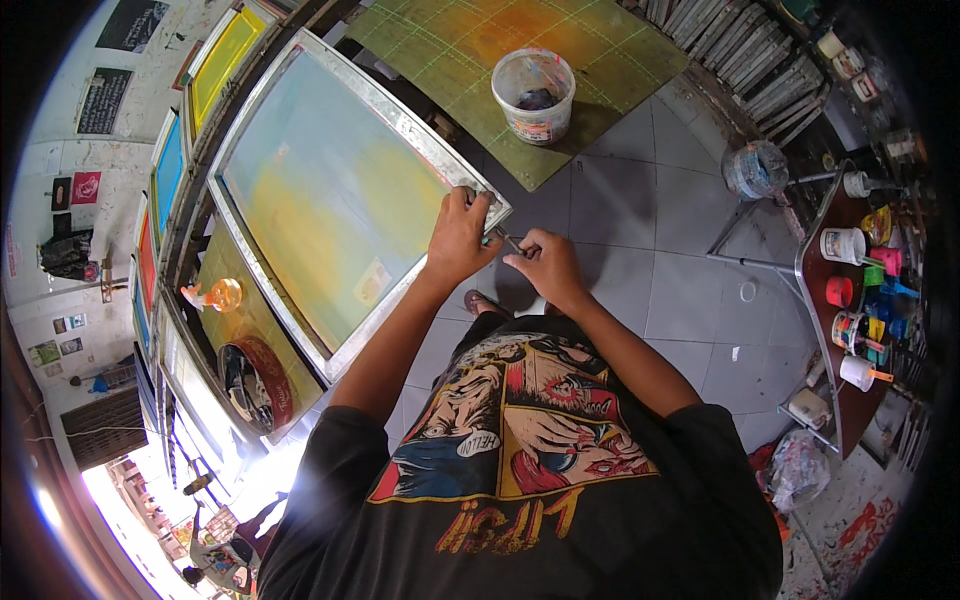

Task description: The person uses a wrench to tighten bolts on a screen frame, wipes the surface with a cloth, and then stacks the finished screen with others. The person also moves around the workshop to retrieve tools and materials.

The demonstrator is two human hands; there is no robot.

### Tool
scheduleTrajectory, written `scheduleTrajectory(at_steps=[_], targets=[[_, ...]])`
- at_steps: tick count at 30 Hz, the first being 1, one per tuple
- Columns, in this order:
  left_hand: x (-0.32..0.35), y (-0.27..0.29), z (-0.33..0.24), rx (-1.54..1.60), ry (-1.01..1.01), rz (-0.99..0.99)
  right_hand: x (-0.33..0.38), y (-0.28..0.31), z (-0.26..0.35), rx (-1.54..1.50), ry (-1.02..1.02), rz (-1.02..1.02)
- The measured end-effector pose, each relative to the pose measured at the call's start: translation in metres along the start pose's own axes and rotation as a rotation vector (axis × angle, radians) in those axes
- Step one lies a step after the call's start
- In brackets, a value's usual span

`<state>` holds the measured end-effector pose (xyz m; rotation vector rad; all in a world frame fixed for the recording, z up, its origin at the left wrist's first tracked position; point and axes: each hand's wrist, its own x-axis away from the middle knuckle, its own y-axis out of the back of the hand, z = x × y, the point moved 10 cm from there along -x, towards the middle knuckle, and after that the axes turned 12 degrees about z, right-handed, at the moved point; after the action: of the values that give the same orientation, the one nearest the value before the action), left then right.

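Both hands at the corner of the metal-framed printing screen (335, 190).
Left hand (457, 238) is clamped on the frame's near right corner; right hand (545, 265), just beside it, pinches a thin metal tool (509, 240) pointed at that corner. Screen leans tilted on the long desk (240, 320). White plastic bucket (534, 95) sits beyond the corner on a green mat (450, 50).

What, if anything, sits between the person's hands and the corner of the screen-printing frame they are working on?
Nothing visible does. The left hand already grips the near corner of the screen-printing frame. The right hand pinches a thin metal tool beside that corner, its tip pointing at it. The white bucket stands well beyond, apart from both.
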<state>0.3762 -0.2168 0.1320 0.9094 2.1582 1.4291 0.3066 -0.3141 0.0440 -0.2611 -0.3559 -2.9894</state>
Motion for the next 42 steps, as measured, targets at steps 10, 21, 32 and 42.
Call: scheduleTrajectory(at_steps=[10, 21, 32, 42], targets=[[-0.001, -0.001, 0.004, 0.031, 0.025, 0.025, -0.007, -0.026, -0.036, -0.597, -0.215, 0.194], [-0.001, 0.0, 0.004, 0.015, 0.015, 0.014, -0.004, -0.041, -0.045, -0.871, -0.356, 0.346], [-0.001, 0.0, 0.004, 0.018, 0.042, 0.049, -0.007, -0.009, -0.009, -0.089, -0.092, 0.144], [-0.001, 0.001, 0.002, 0.004, 0.035, 0.026, -0.006, -0.024, -0.033, -0.403, -0.164, 0.232]])
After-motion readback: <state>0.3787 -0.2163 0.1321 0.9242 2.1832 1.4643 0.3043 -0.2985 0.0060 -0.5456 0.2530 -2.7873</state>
